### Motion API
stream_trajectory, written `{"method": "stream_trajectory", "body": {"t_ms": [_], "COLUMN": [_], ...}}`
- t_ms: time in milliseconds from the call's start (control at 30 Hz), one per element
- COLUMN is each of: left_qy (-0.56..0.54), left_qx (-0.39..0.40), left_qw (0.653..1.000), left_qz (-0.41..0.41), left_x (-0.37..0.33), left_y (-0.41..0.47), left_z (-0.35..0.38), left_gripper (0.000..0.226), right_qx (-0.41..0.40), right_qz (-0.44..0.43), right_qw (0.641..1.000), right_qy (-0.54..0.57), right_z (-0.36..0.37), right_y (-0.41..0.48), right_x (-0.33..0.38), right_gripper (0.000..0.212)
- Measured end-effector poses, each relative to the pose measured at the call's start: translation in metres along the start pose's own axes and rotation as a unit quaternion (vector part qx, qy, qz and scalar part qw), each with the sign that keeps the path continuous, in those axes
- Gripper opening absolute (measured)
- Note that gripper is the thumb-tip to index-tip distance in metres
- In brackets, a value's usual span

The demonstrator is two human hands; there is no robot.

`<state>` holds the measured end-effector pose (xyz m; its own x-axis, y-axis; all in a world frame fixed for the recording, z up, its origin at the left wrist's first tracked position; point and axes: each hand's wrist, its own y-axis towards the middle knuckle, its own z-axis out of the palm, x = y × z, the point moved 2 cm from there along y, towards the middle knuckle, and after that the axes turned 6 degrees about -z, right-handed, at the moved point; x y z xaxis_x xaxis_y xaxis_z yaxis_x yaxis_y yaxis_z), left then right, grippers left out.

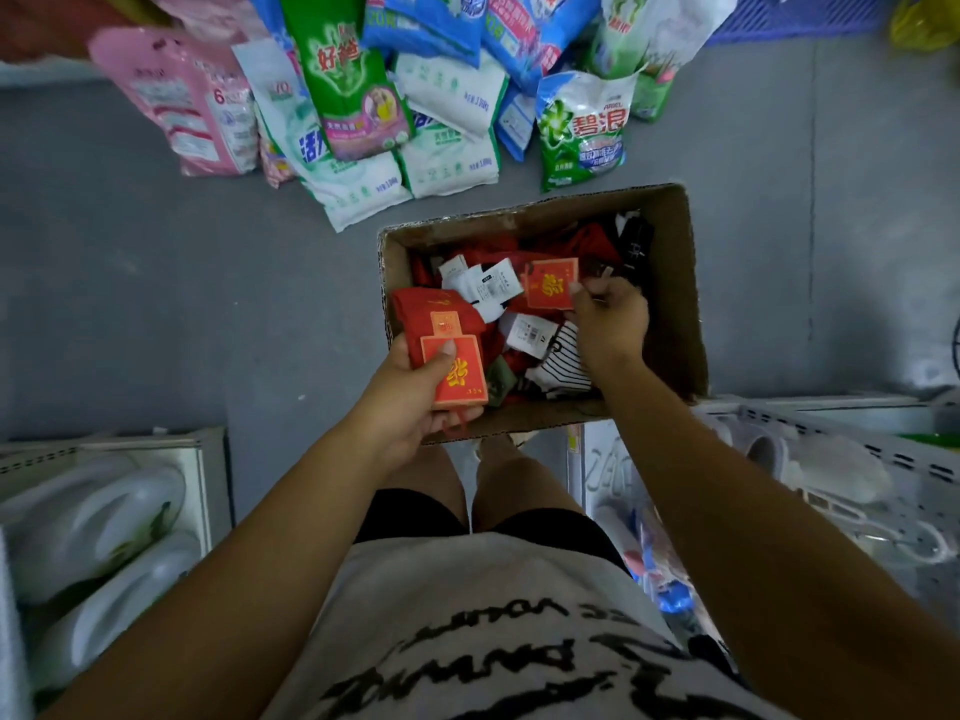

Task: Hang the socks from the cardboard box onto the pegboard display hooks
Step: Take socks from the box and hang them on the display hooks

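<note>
An open cardboard box (675, 304) stands on the grey floor at my feet, filled with several pairs of socks: red, black, and a black-and-white striped pair (563, 363). My left hand (410, 402) grips a stack of red socks with red and gold labels (447, 345) over the box's left edge, thumb on the top label. Inside the box, my right hand (610, 324) pinches another red sock pair by its red and gold label (550, 284). No pegboard or hooks are in view.
A pile of detergent bags (374, 96) lies on the floor beyond the box. White shelving with white goods (104, 522) stands at my left and a white perforated shelf (841, 459) at my right. Bare grey floor spreads left and right of the box.
</note>
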<state>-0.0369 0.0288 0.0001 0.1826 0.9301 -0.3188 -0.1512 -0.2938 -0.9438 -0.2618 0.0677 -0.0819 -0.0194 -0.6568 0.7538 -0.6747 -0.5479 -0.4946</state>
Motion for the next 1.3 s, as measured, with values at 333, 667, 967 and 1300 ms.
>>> {"method": "stream_trajectory", "body": {"t_ms": [333, 667, 967, 1300], "left_qy": [0.145, 0.375, 0.468, 0.481], "left_qx": [0.097, 0.237, 0.323, 0.363], "left_qw": [0.982, 0.877, 0.764, 0.651], "left_qz": [0.067, 0.185, 0.307, 0.462], "left_x": [-0.039, -0.116, -0.122, -0.046], "left_y": [-0.053, -0.099, -0.17, -0.247], "left_z": [0.006, 0.022, 0.069, 0.14], "left_gripper": [0.032, 0.041, 0.012, 0.018], "right_qx": [-0.169, -0.28, -0.403, -0.505], "right_qz": [-0.061, -0.095, -0.125, -0.166], "right_qw": [0.982, 0.921, 0.843, 0.787], "right_qy": [0.064, 0.253, 0.334, 0.313], "right_z": [-0.097, -0.127, -0.159, -0.219], "right_y": [-0.089, -0.196, -0.298, -0.418], "right_x": [0.048, 0.099, 0.099, 0.06], "right_gripper": [0.026, 0.037, 0.04, 0.008]}}
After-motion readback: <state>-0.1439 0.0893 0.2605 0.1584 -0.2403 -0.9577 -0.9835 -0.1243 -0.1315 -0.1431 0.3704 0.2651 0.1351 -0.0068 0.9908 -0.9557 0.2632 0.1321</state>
